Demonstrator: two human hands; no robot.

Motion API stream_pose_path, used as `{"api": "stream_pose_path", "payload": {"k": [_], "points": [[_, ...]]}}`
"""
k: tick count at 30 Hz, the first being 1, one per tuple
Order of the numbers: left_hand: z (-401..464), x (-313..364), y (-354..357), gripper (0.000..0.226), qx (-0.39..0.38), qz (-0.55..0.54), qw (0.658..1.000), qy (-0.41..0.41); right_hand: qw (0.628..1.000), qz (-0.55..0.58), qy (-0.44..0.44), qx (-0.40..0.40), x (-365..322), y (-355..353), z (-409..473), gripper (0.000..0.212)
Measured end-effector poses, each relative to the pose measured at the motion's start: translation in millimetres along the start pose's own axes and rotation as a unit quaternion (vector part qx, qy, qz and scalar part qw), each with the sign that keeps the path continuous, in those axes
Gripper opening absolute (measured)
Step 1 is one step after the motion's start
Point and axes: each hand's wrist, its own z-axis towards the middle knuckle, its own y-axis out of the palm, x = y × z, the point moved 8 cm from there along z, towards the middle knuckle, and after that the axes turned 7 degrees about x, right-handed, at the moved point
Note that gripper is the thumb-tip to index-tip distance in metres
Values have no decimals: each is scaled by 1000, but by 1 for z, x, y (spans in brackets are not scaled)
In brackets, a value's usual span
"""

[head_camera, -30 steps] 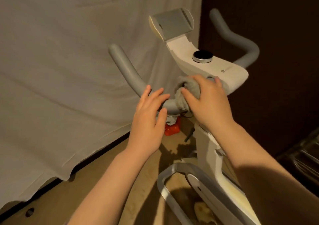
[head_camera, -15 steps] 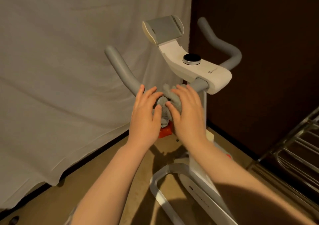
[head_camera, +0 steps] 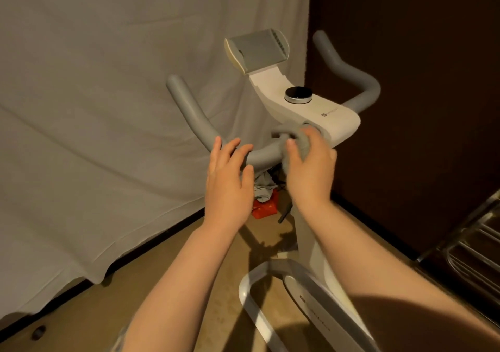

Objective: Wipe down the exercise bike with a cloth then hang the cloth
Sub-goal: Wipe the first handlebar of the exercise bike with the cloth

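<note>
The white exercise bike [head_camera: 319, 113] stands in front of me with grey handlebars, a round knob and a tilted tablet holder on top. My right hand [head_camera: 311, 173] grips a grey cloth [head_camera: 293, 138] wrapped round the left handlebar [head_camera: 194, 119] right next to the white console. Beside it, my left hand [head_camera: 228, 178] rests on the same bar at its bend, fingers straight and spread, holding nothing.
A pale sheet [head_camera: 108, 108] hangs at the left and behind the bike, and a dark wall [head_camera: 419, 54] stands at the right. A red box with crumpled fabric [head_camera: 263, 203] lies on the floor below the bar. A metal rack [head_camera: 473, 249] is at the right edge.
My right hand slid the cloth left along the bar toward my left hand, then back right to the console. The left hand stayed on the bend.
</note>
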Motion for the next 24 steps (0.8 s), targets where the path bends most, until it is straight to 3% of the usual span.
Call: {"api": "stream_pose_path", "payload": {"k": [4,8,12,16,19,21,24], "points": [[8,7,-2,32,-5,42,998,50,998,-21,-56,-31,-7,9,-11,40],[25,14,0,25,-34,49,991,121,999,-18,3,39,4,1,6,37],[40,16,3,23,-78,25,983,161,997,-9,-37,61,-14,12,-24,35],[52,13,7,23,-141,14,970,196,974,51,132,175,11,4,-8,37],[60,12,10,23,-179,-13,959,221,938,170,226,201,8,33,-45,40],[62,10,11,24,-190,-18,953,235,917,221,249,219,7,39,-45,25],[61,11,10,26,-186,-28,950,249,899,172,304,265,19,24,-13,9]]}}
